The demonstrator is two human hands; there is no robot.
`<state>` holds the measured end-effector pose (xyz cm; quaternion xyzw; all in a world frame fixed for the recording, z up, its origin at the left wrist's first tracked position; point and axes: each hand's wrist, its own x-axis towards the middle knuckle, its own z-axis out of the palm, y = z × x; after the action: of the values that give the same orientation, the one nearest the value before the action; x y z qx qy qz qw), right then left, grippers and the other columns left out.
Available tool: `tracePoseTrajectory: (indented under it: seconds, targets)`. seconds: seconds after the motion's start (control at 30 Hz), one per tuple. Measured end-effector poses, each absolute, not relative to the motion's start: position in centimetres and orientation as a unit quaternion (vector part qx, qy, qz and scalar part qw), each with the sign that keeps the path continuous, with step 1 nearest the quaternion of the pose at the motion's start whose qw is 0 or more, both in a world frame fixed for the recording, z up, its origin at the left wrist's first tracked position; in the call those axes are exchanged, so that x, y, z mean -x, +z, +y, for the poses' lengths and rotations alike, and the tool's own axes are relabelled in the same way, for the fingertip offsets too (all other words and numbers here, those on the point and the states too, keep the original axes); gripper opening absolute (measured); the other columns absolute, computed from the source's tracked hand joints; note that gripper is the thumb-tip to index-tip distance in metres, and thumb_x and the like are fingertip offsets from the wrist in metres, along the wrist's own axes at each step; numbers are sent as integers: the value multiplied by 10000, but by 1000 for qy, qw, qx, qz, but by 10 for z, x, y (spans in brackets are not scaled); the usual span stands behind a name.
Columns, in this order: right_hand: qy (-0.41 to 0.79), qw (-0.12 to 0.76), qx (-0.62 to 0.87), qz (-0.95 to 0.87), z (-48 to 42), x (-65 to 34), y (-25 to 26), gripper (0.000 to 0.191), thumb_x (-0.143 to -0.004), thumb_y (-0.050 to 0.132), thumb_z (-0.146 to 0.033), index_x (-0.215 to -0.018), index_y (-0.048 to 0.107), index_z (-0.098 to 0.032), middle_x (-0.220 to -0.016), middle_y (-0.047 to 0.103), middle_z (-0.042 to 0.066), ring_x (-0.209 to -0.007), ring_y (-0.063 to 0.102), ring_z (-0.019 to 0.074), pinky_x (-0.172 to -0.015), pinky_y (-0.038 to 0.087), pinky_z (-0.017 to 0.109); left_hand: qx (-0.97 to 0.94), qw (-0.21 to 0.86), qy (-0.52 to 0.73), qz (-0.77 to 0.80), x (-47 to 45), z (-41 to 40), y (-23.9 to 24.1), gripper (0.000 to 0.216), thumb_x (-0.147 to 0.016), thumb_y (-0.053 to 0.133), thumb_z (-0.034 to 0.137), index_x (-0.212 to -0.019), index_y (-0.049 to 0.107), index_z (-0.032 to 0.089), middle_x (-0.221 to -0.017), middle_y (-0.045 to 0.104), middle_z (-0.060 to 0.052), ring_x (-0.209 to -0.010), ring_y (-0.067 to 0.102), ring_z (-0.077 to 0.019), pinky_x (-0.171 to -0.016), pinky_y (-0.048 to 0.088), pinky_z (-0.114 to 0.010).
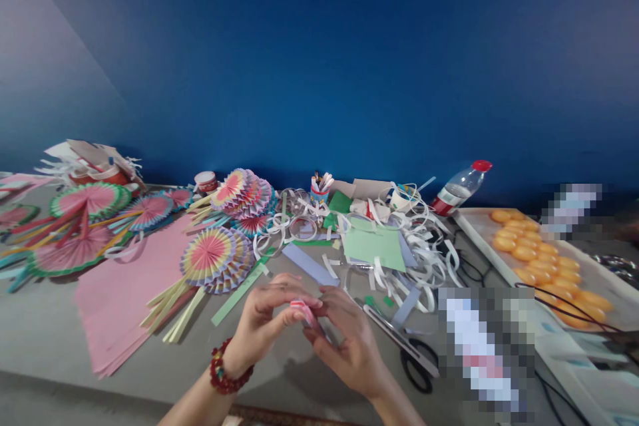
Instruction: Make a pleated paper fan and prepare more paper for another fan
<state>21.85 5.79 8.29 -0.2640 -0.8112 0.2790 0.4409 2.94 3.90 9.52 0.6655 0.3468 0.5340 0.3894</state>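
Note:
My left hand (264,323), with a red bead bracelet at the wrist, and my right hand (349,339) meet low in the middle of the view. Both pinch a small folded pink-and-white paper piece (305,311) between their fingertips. They hover above the grey table (44,336), just in front of a round pleated paper fan (212,258) with pale stick handles.
Several more paper fans (90,213) lie at the left beside a stack of pink paper sheets (120,293). White paper strips (419,246), a green sheet (374,245), black scissors (407,349), a tipped plastic bottle (462,185) and a tray of orange pieces (539,256) lie right.

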Motion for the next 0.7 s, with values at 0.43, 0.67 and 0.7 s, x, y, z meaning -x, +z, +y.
tracePoseTrajectory:
  seconds: [0.43, 0.67, 0.7]
  targets:
    - [252, 444, 266, -818, 62, -219, 85, 183, -861, 630, -160, -1026, 644, -239, -929, 724, 40, -933, 674, 209, -953, 498, 364, -575, 460, 570, 364, -33, 38, 78, 389, -876, 720, 296, -1262, 680, 260, -1009, 782, -78, -970, 714, -237, -980, 496, -382]
    - [256, 442, 288, -810, 63, -224, 86, 154, -877, 648, -225, -1031, 649, -228, -1025, 725, 61, -1022, 659, 225, -913, 512, 331, -529, 535, 551, 361, -37, 36, 75, 578, -807, 792, 333, -1342, 599, 225, -1172, 730, -126, -1143, 662, -291, -1047, 469, -427]
    - [253, 442, 294, -809, 63, -224, 86, 153, -883, 653, -242, -1035, 654, -229, -1018, 728, 60, -1020, 659, 227, -913, 510, 332, -516, 539, 552, 373, -38, 35, 74, 504, -816, 783, 320, -1287, 640, 212, -1153, 737, -129, -1097, 685, -286, -1011, 499, -416]
